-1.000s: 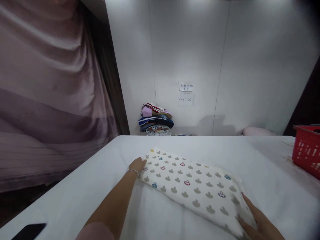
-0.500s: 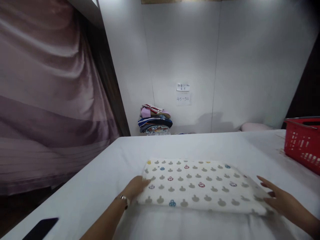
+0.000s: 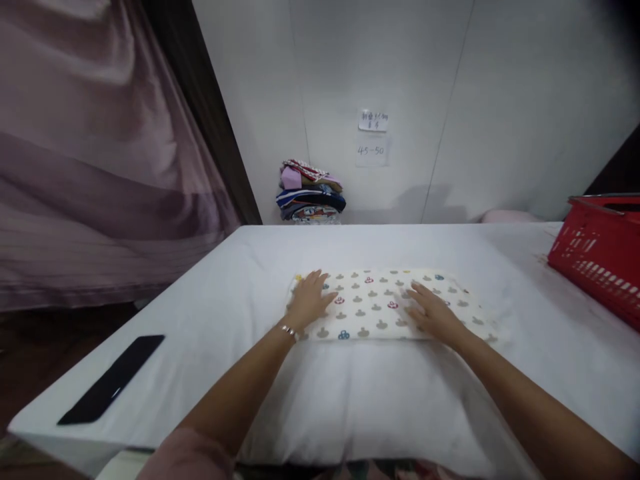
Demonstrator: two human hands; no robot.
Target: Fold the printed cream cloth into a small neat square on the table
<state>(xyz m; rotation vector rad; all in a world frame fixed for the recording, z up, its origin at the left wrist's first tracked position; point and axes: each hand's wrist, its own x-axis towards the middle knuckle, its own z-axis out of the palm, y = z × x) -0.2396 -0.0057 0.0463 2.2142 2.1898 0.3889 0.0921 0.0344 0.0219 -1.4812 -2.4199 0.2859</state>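
Observation:
A folded white cloth (image 3: 370,307) printed with small grey, red, blue and yellow mushroom-like shapes lies flat across the middle of the white-covered table. On its left part rests my left hand (image 3: 311,300), palm down with the fingers stretched out and a silver band at the wrist. Over the right part of the cloth, my right hand (image 3: 434,315) also lies palm down, its fingers apart. Neither hand grips the cloth. The cloth's underside and layers cannot be seen.
A black flat object (image 3: 113,380) lies near the table's left front edge. At the right stands a red plastic basket (image 3: 600,260). Folded fabrics (image 3: 311,193) are stacked by the back wall, beside paper notes (image 3: 373,150). A pinkish curtain (image 3: 100,153) hangs at left.
Both hands have moved from the cloth's side edges onto its top, the right one inward to the left. The camera has tilted down, showing more of the table front.

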